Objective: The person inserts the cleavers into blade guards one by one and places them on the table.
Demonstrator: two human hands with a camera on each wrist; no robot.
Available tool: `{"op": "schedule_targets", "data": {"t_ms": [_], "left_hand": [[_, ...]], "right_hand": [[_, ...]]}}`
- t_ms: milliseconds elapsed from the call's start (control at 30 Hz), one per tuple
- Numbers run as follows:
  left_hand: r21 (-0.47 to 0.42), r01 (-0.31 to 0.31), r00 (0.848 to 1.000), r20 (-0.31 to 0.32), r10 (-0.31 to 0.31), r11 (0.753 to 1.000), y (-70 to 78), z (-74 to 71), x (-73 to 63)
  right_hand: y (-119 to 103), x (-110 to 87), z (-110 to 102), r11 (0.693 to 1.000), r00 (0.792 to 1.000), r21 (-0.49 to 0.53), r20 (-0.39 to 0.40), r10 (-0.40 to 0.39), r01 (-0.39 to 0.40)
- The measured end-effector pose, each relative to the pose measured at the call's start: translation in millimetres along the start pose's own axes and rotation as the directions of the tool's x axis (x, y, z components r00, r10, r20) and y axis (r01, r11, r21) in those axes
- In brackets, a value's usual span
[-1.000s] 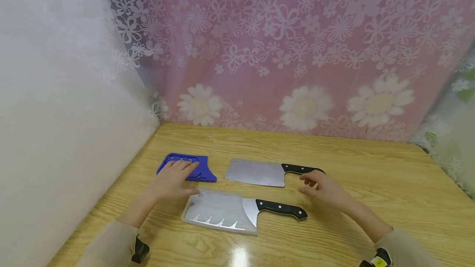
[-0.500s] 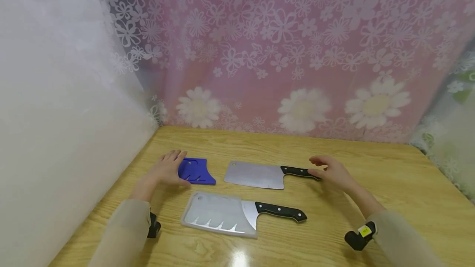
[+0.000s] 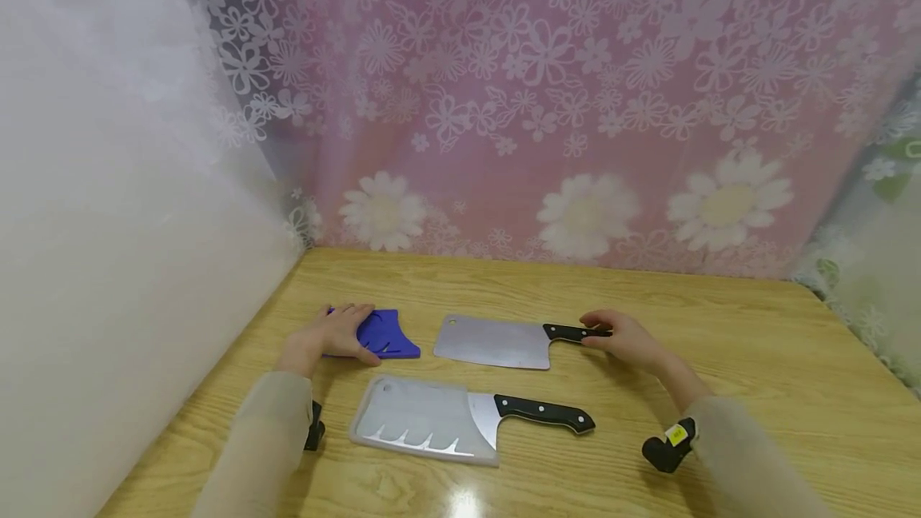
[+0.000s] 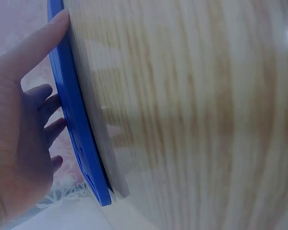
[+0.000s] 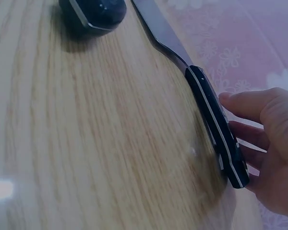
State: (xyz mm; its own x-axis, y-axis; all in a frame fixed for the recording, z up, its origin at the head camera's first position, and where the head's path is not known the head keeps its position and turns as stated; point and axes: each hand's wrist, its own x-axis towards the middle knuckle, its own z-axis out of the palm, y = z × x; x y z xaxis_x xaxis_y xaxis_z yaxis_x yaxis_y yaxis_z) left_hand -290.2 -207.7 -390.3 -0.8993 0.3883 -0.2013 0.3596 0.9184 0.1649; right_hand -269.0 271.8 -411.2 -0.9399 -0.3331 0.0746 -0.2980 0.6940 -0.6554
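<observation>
A blue plastic blade sheath (image 3: 384, 333) with cut-out slots lies at the left of the table. My left hand (image 3: 336, 332) spans it, with thumb (image 4: 62, 18) touching the near edge and the other fingers over its top. To its right a bare cleaver (image 3: 492, 341) lies flat, its black riveted handle (image 5: 216, 120) towards the right. My right hand (image 3: 624, 337) is around that handle, thumb on the near side and fingers on the far side, without a firm grip showing. A second cleaver (image 3: 543, 409) lies nearer, its blade inside a translucent sheath (image 3: 417, 414).
The wood-grain table (image 3: 719, 342) carries these things. A pale cloth wall (image 3: 144, 262) borders the left side, and a pink floral curtain (image 3: 460, 102) stands behind. A black strapped camera (image 3: 669, 448) sits on the right wrist.
My left hand has swung left, then back over the blue sheath, its thumb now at the near edge. The right hand has moved out, then in around the rear cleaver's handle.
</observation>
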Motion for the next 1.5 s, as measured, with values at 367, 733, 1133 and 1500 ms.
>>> {"op": "schedule_targets", "data": {"t_ms": [367, 733, 1133, 1500], "left_hand": [[0.084, -0.013, 0.998, -0.065, 0.018, 0.996, 0.0, 1.7, 1.0], [0.063, 0.055, 0.992, -0.12, -0.047, 0.997, -1.0, 9.2, -8.9], [0.044, 0.086, 0.962, -0.265, -0.071, 0.995, -23.3, 11.8, -38.5], [0.15, -0.02, 0.931, -0.357, 0.073, 0.989, 8.2, -0.4, -73.6]], "right_hand": [[-3, 3.0, 4, 0.999, 1.0, -0.05, 0.001, -0.005, 0.005], [-8, 1.1, 6, 0.998, 1.0, -0.061, 0.009, 0.009, -0.009], [-9, 8.9, 11, 0.997, 0.999, -0.077, 0.041, 0.008, -0.005], [-12, 19.2, 15, 0.985, 0.998, -0.169, 0.05, -0.03, 0.038]]}}
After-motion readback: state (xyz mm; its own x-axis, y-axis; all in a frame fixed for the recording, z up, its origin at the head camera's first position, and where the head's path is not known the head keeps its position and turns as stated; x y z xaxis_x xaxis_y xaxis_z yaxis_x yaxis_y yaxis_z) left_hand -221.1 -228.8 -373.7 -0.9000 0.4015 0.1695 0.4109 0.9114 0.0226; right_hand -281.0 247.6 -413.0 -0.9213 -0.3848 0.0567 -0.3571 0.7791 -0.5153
